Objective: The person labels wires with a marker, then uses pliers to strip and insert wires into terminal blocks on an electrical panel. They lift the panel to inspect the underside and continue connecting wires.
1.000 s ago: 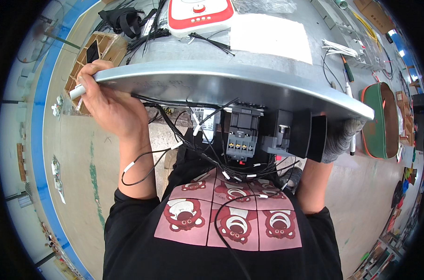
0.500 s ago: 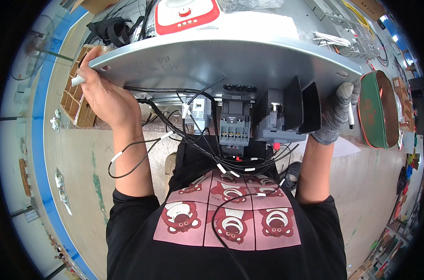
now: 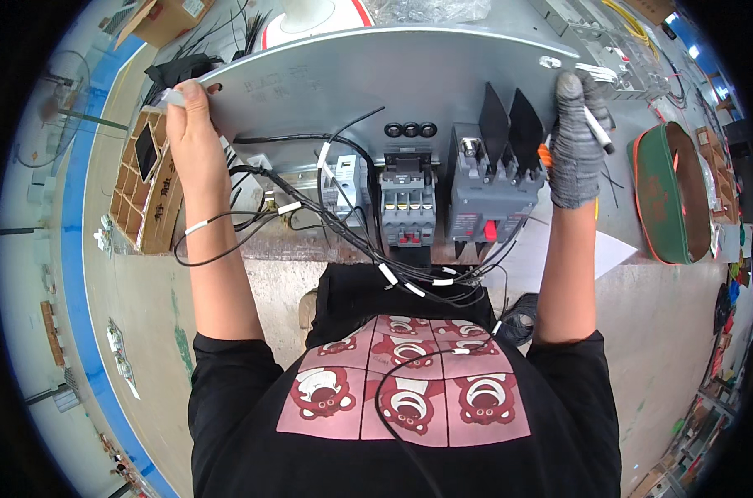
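Note:
A grey metal mounting plate (image 3: 310,91) stands tilted up before me. My bare left hand (image 3: 195,124) is closed around its upper left corner, a small whitish piece (image 3: 174,97) showing at the fingers. In a grey knit glove, my right hand (image 3: 577,141) grips the right edge, with a white marker pen (image 3: 597,131) lying across it. Mounted on the plate are a small light-grey breaker (image 3: 343,187), a dark grey contactor (image 3: 408,203) and a large grey circuit breaker (image 3: 492,203) with black barrier fins (image 3: 521,129). Black wires (image 3: 326,217) with white sleeves hang in front.
A compartmented cardboard box (image 3: 148,191) stands on the left with a dark flat object in it. Beyond the plate is a red-and-white appliance (image 3: 322,18). To the right sit a green oval container (image 3: 671,195) and a white sheet (image 3: 592,256). Grey enclosures (image 3: 592,41) lie behind.
The plate has tipped more upright and shifted slightly left and away from me, both hands moving with it. More of the mounted devices' fronts and the table edge now shows.

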{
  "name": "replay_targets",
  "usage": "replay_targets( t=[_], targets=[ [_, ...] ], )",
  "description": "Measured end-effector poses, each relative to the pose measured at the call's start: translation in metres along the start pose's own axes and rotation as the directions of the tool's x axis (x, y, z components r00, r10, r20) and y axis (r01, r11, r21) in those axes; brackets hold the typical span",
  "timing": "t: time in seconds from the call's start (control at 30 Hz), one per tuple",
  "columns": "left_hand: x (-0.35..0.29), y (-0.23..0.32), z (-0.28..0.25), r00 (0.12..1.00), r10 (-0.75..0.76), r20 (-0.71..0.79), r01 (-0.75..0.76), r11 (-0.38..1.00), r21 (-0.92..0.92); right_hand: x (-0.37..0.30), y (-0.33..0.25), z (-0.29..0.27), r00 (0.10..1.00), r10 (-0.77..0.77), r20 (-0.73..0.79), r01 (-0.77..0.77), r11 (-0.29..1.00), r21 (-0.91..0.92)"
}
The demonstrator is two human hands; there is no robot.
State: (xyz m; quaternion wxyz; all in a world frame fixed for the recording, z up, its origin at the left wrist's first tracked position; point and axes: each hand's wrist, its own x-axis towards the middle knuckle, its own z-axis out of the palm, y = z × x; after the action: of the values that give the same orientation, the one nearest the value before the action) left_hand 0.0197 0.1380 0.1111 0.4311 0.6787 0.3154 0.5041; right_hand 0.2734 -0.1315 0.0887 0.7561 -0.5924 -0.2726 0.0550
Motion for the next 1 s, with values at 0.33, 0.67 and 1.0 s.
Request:
replay_targets(
  t=[0.33,0.67,1.0],
  targets=[
    [0.004,-0.029,0.024,0.925,-0.335,0.180,0.313,0.940,0.138,0.009,0.042,-0.016,0.983,0.178,-0.035,-0.182,0.968,-0.173],
    [0.012,-0.080,0.034,0.943,-0.264,0.200,0.240,0.961,0.137,0.006,0.063,-0.015,0.999,-0.008,-0.031,-0.003,0.937,-0.348],
    [-0.003,-0.111,0.024,0.863,-0.418,0.285,0.325,0.890,0.320,-0.020,0.088,-0.017,0.986,0.165,-0.032,-0.164,0.902,-0.399]
  ],
)
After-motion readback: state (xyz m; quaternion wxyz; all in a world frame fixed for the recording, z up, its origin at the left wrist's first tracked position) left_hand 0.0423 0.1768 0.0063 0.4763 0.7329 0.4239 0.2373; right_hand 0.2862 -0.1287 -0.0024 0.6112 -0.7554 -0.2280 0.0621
